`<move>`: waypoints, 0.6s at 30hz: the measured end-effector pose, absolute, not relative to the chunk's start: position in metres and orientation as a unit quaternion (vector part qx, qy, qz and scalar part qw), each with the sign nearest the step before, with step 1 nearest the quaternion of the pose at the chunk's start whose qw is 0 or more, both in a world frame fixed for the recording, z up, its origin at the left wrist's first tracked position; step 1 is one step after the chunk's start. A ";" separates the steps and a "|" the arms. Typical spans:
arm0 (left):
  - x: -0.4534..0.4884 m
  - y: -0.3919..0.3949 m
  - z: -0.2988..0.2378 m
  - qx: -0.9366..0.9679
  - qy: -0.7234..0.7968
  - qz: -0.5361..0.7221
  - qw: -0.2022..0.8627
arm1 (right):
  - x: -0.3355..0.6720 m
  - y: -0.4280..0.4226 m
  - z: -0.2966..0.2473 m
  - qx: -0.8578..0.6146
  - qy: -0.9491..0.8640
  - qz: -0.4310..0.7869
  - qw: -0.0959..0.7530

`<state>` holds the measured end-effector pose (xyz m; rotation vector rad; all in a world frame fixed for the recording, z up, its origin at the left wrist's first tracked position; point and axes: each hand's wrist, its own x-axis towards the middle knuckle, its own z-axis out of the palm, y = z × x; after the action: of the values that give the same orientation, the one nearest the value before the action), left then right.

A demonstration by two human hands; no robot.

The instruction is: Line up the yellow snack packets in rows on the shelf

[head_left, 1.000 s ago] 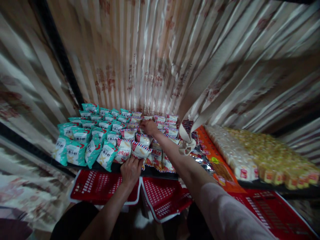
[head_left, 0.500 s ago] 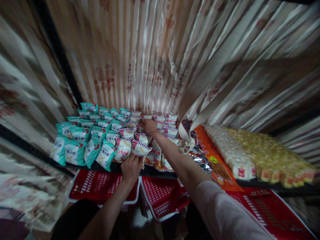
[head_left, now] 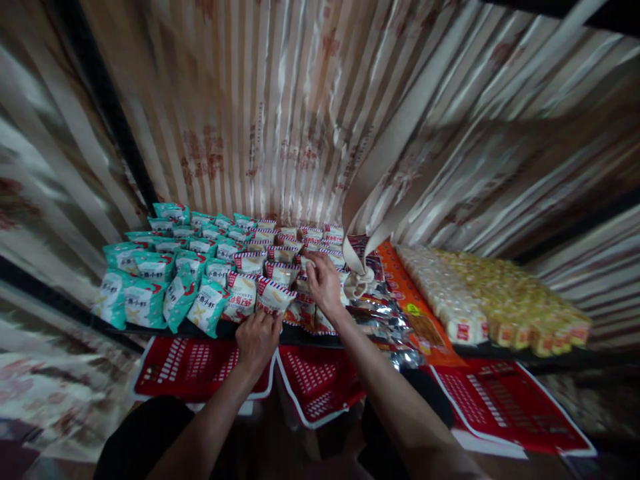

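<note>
Rows of small white snack bags (head_left: 241, 298) with red lettering and striped top edges stand on a dark shelf in the head view. My left hand (head_left: 257, 339) is at the front edge, fingers curled against the bottom of a tilted snack bag (head_left: 274, 297). Further back and to the right, my right hand (head_left: 324, 283) reaches over the rows. Its fingers are bent and close around the top of a bag there, which the hand partly hides. Left of the white bags stand several rows of teal snack bags (head_left: 210, 307).
Dark silvery packets (head_left: 380, 313), an orange package (head_left: 417, 310), white-wrapped items (head_left: 445, 293) and yellow-wrapped items (head_left: 520, 300) lie rightward along the shelf. A pale strap (head_left: 385, 160) hangs down, knotted at its end. Red baskets (head_left: 320, 380) sit below the front edge. Striped curtain (head_left: 280, 120) backs the shelf.
My right hand has come forward and to the right, from the back rows toward the middle of the white bags. My left hand stays by the same front bag.
</note>
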<state>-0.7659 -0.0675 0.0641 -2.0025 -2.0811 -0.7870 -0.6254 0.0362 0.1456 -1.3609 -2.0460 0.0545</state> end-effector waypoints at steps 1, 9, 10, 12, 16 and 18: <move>-0.765 -0.069 0.065 -0.669 -0.692 -0.261 0.075 | -0.621 0.021 0.138 -0.524 -0.776 0.018 0.351; -0.755 -0.070 0.071 -0.687 -0.674 -0.265 0.060 | -0.617 -0.038 0.079 -0.453 -0.791 0.090 0.400; -0.754 -0.069 0.071 -0.688 -0.675 -0.261 0.055 | -0.617 -0.038 0.076 -0.453 -0.793 0.098 0.396; -0.751 -0.067 0.072 -0.688 -0.679 -0.253 0.044 | -0.616 -0.036 0.073 -0.455 -0.789 0.105 0.398; -0.746 -0.063 0.077 -0.689 -0.683 -0.242 0.027 | -0.611 -0.036 0.074 -0.455 -0.782 0.110 0.410; -0.743 -0.062 0.080 -0.692 -0.681 -0.240 0.023 | -0.607 -0.041 0.072 -0.457 -0.777 0.110 0.418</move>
<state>-0.7432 -0.0621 0.0804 -2.1409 -2.1076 -0.7441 -0.6073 -0.0408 0.0725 -1.1461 -1.9500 0.2762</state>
